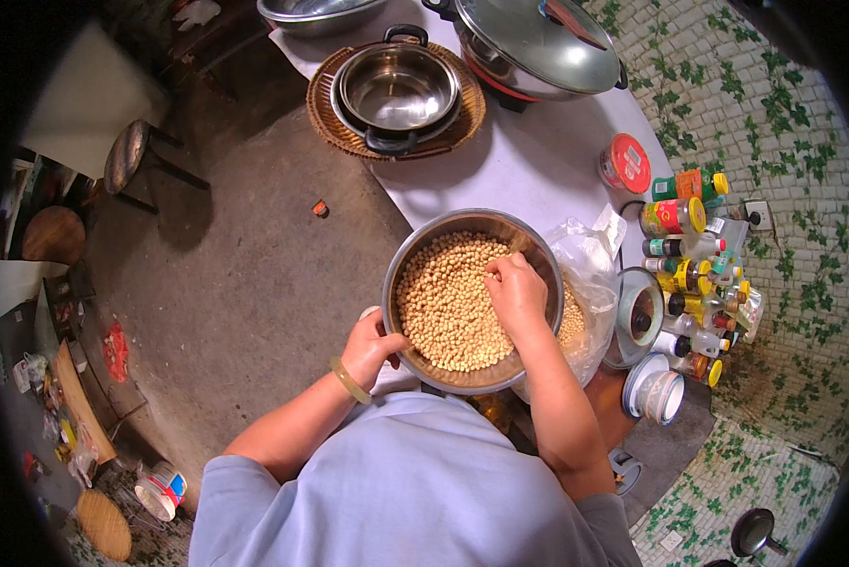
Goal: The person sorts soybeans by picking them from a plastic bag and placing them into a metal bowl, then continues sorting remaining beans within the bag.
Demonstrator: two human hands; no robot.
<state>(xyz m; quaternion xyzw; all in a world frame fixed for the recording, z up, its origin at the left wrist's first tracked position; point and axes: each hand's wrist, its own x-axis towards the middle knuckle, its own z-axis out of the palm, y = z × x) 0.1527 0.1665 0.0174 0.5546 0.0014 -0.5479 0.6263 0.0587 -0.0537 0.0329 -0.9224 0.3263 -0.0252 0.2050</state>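
Dry soybeans (446,305) fill the lower part of a round stainless steel bowl (475,221) in front of my body. My left hand (371,349) grips the bowl's rim at the lower left, thumb on the inside, with a pale bangle on the wrist. Over the right side of the bowl, my right hand (520,292) has its fingers curled and bunched at the surface of the beans. Whether a bean is between those fingertips is hidden. A clear plastic bag (587,262) with more soybeans (571,317) lies against the bowl's right side.
Nested steel pots (400,88) sit in a wicker basket (470,124) on the white-covered table (531,152). Behind it is a lidded wok (538,42). Bottles and jars (687,276), a glass lid (637,315) and bowls (658,397) crowd the right. A stool (128,156) stands on the floor.
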